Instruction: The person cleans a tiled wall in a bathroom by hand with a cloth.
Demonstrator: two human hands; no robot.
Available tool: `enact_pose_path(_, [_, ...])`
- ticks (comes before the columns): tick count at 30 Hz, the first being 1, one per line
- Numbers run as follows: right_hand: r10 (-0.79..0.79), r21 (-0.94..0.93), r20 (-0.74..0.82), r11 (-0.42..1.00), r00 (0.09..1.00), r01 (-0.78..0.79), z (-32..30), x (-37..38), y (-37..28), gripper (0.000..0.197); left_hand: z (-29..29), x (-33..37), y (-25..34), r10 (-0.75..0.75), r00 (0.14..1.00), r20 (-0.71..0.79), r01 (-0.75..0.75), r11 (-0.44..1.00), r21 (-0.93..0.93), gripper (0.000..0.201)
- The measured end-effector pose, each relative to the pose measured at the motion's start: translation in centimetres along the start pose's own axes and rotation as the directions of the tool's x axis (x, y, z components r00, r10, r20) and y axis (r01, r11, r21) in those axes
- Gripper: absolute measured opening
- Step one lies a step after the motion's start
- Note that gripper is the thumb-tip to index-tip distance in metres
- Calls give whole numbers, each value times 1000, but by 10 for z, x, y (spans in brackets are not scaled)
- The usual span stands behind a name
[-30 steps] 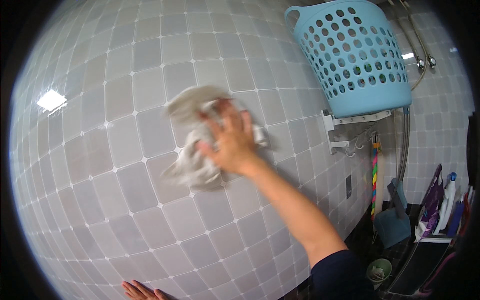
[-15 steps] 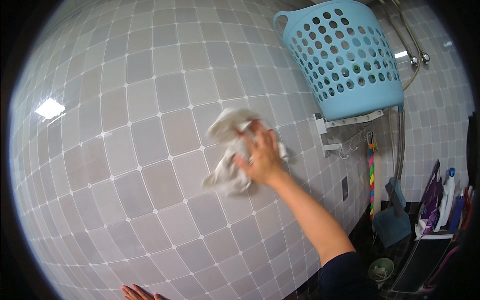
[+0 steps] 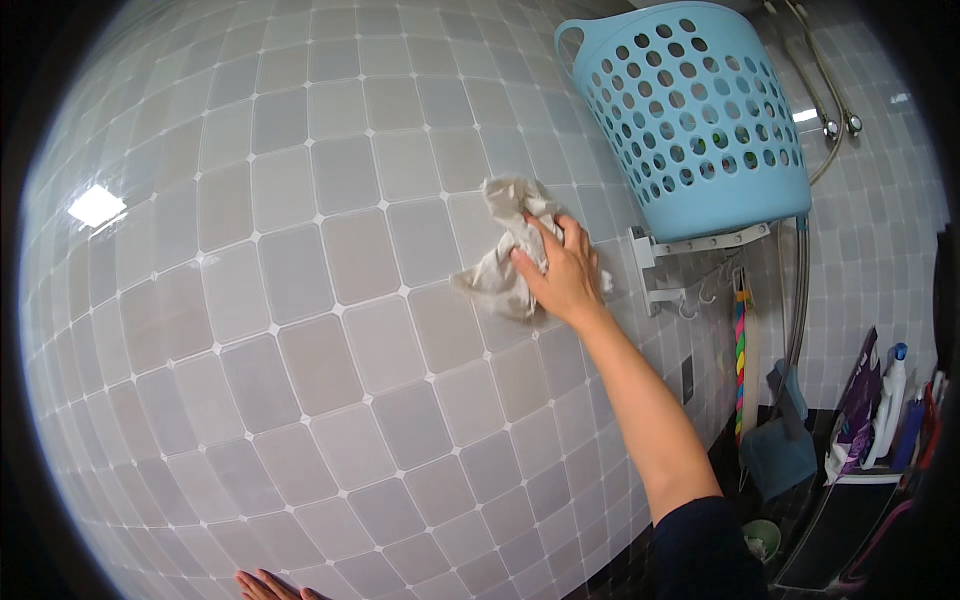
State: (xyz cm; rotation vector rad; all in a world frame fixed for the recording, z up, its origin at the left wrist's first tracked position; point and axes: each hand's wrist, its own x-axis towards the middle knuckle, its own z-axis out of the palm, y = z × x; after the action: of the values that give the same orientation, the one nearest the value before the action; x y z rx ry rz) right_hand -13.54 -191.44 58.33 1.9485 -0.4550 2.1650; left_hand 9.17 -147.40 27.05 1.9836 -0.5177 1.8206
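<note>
My right hand (image 3: 562, 270) presses a crumpled off-white cloth (image 3: 500, 285) against the grey tiled wall (image 3: 365, 255). Its fingers are bent over the cloth, which spreads out above and to the left of the hand. The bare forearm rises from a dark sleeve at the lower right. At the bottom edge, my left hand (image 3: 268, 587) shows only its fingers, stretched out and lying against the tiles; the rest of it is out of the picture.
A light-blue perforated basket (image 3: 700, 120) stands on a white wall rack (image 3: 700, 243) right of the cloth. Beyond hang a multicoloured braided cord (image 3: 741, 370) and shower hoses (image 3: 800, 290). Lower right are a blue dustpan (image 3: 778, 460), a white bottle (image 3: 888, 410), a purple bag (image 3: 856, 420) and a small green bin (image 3: 763, 540).
My right hand and the cloth have slid right and slightly up across the tiles, nearer the rack. My left hand has hardly moved.
</note>
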Motion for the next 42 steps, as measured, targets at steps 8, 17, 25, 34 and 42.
enact_pose_path(8, [-1, 34, 3, 999, 1000, 1, 0, -10, 5, 51, 8, -15, -12, -74, 993, 94, 81, 994, -78, 79])
enact_pose_path(17, [72, 22, -11, 997, 997, -72, -3, 19, 11, 53, 13, -14, -11, -37, 998, 58, 41, 996, -76, 77])
enact_pose_path(25, [-168, 62, 24, 984, 985, 167, -7, -86, -16, 53, 12, -14, -13, -18, 1000, 23, 19, 999, -44, 73])
enact_pose_path(34, [-10, 34, -22, 999, 1000, 11, 3, 2, 7, 57, 7, -13, -10, -42, 995, 91, 47, 998, -47, 75])
enact_pose_path(42, [470, -132, 20, 876, 882, -464, 9, -19, 81, 76, 8, -15, -6, -42, 996, 73, 48, 995, -89, 74])
